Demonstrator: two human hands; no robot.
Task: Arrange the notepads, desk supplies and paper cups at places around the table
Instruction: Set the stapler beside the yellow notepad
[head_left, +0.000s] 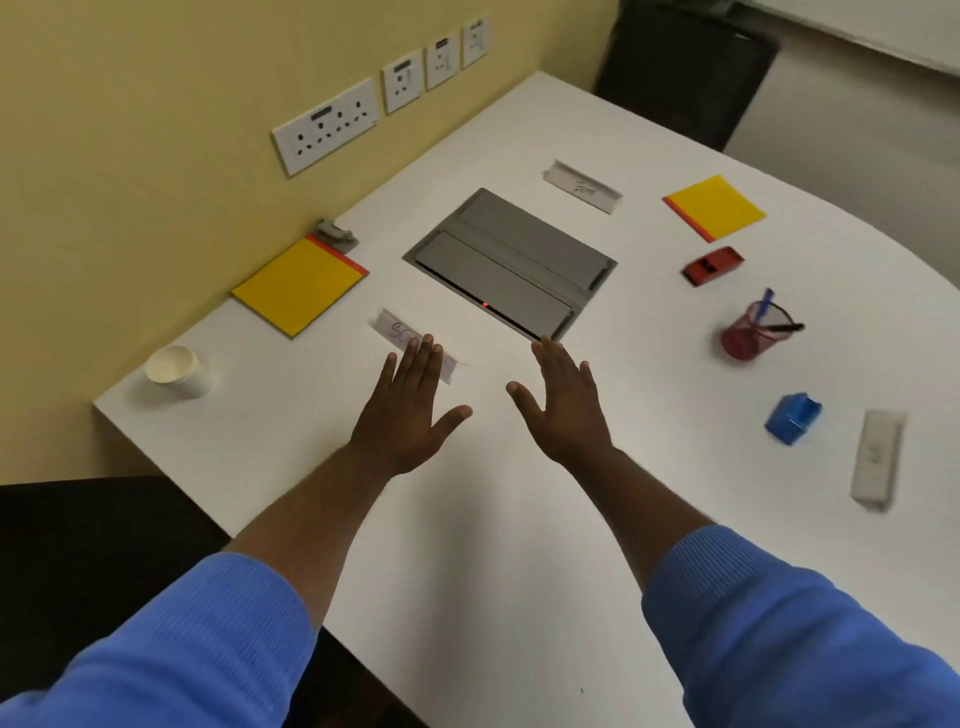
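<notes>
Each name card seems to mark a seat, so one notepad (298, 286) + paper cup (176, 371) sit along the tabletop's wall edge by the near card (400, 332). 2nd notepad (719, 208) is twd the far edge, pen pot (756, 332) nr the right edge. My left hand (410, 410) & right hand (563, 410) are flat, fingers spread, holding nothing. Left fingertips are over the near card; can't tell if touching.

Smooth matt white desk (519, 519), paper cup (179, 371), red wire-mesh pot (753, 335), ribbed knit blue sleeves (779, 623), glossy yellow notepads (298, 286).
</notes>
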